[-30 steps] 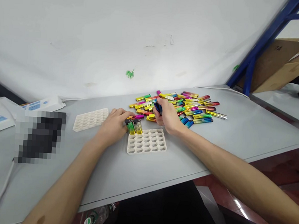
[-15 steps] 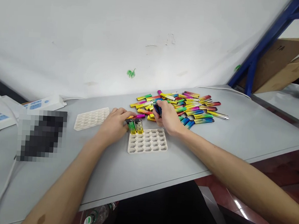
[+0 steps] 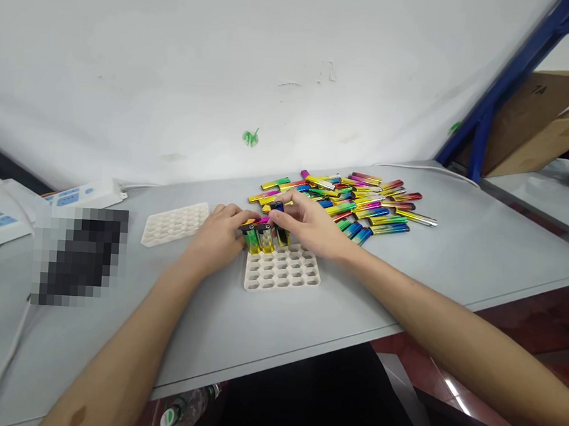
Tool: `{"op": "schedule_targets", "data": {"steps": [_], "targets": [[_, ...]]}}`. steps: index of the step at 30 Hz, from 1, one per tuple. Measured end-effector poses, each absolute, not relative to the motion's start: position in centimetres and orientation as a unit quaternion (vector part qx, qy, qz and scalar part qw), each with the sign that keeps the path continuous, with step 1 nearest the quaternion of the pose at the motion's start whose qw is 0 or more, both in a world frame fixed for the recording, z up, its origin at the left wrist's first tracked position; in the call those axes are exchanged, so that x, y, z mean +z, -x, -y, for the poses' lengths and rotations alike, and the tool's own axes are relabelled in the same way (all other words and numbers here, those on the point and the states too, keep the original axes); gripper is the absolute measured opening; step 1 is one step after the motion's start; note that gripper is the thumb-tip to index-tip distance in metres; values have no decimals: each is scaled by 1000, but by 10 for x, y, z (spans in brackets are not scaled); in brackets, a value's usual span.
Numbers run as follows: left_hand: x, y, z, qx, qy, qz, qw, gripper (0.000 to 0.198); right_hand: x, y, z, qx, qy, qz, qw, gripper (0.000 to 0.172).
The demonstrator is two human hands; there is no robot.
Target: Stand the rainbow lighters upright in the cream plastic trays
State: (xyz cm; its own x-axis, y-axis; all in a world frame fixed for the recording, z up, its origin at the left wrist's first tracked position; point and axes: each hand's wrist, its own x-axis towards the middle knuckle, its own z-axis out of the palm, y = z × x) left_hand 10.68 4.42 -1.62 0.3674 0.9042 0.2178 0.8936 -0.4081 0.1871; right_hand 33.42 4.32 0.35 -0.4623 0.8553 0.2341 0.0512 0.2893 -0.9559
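A white tray with rows of slots (image 3: 283, 278) lies in front of me. A green-and-yellow lighter (image 3: 252, 242) and a silver-and-yellow lighter (image 3: 266, 241) stand upright in its back row. Between the fingers of my right hand (image 3: 307, 224) is a dark blue-and-yellow lighter (image 3: 282, 236), upright over the back row beside those two; whether its base is in a slot I cannot tell. My left hand (image 3: 220, 235) rests at the tray's back left corner, fingers curled behind the green lighter. By its fingertips shows a pink-and-orange lighter (image 3: 263, 219); the grip on it is partly hidden.
A pile of loose shiny lighters (image 3: 362, 202) spreads behind and right of the tray. Another white slotted tray (image 3: 175, 224) lies left. Power strips (image 3: 86, 192) and a blurred-out dark object (image 3: 82, 258) are farther left. A blue metal frame (image 3: 482, 135) stands at the right.
My right hand has moved left and toward me from the pile's edge, bringing the blue lighter over the tray's back row. My left hand has stayed almost in place.
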Motion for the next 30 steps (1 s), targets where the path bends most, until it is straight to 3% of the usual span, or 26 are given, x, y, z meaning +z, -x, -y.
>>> {"op": "schedule_targets", "data": {"steps": [14,21,25,30], "targets": [[-13,-109,-42,143,-822,-551,32,56,11,-335,-34,345,371,788,349,24],[-13,-108,-44,142,-823,-549,20,51,11,-336,-35,322,375,808,322,14],[-8,-109,-43,156,-814,-560,26,43,10,-337,-38,346,363,784,365,18],[4,-116,-36,301,-757,-573,89,25,1,-335,-49,283,408,743,449,21]]}}
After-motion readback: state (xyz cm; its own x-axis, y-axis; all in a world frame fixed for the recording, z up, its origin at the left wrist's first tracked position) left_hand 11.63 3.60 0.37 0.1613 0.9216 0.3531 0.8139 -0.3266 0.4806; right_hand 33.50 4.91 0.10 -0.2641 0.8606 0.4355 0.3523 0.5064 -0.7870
